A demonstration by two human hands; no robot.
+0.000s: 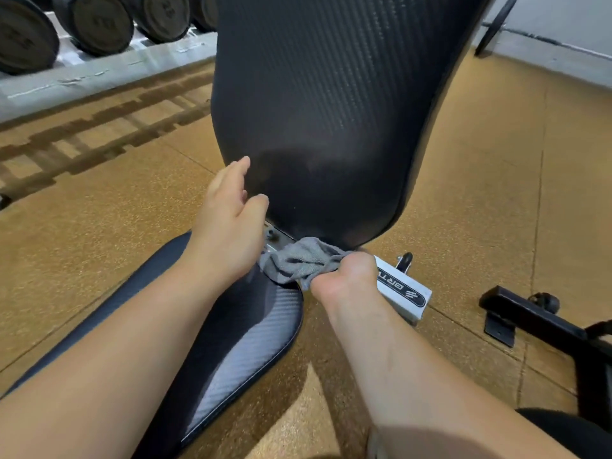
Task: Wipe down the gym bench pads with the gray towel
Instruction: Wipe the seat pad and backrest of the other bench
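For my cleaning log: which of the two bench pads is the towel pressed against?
The raised back pad: the gray towel meets its bottom edge, not the seat pad.

Gray towel. Black pads with a fine carbon-weave pattern. Speckled tan floor. White frame bar with black lettering. Far left, dark dumbbells.

One head-worn camera looks forward and down, close over the seat pad, facing the raised back pad.
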